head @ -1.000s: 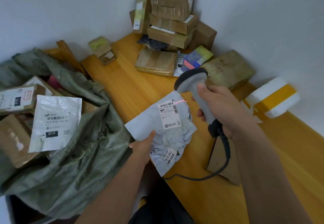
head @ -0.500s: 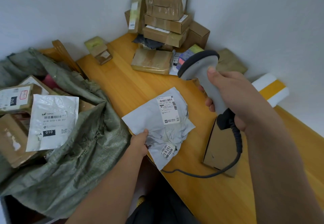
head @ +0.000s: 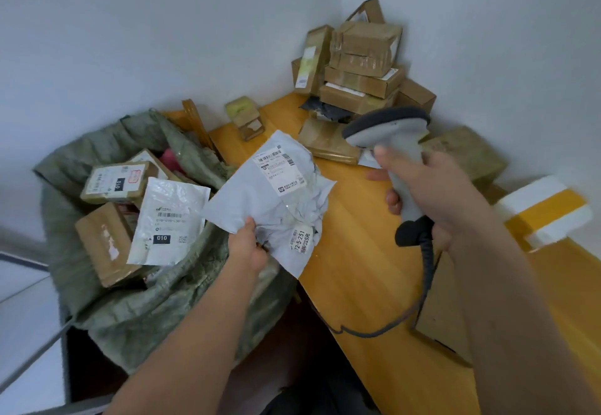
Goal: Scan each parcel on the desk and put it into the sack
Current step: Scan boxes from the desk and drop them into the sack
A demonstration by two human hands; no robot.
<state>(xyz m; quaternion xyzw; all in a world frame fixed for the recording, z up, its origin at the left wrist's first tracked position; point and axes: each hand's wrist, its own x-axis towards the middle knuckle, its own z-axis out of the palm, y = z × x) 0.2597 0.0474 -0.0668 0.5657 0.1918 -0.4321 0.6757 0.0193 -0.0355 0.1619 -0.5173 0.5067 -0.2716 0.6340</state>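
Observation:
My left hand (head: 247, 245) pinches the lower edge of a crumpled grey mailer bag (head: 279, 196) with a white barcode label, held up over the desk's left edge beside the sack. My right hand (head: 432, 196) grips a grey handheld scanner (head: 390, 141) by its handle, raised above the wooden desk (head: 357, 268), its black cable trailing down. The green woven sack (head: 156, 300) stands open at the left, holding several boxes and a white mailer (head: 166, 219).
A stack of cardboard boxes (head: 361, 66) fills the desk's far corner, with more parcels (head: 328, 141) in front. A white and yellow foam box (head: 546, 213) lies at the right. A flat cardboard piece (head: 442, 314) lies under my right arm.
My left hand has lifted the grey mailer off the desk and carried it left toward the sack. My right hand has raised the scanner away from it; the red scan line is gone.

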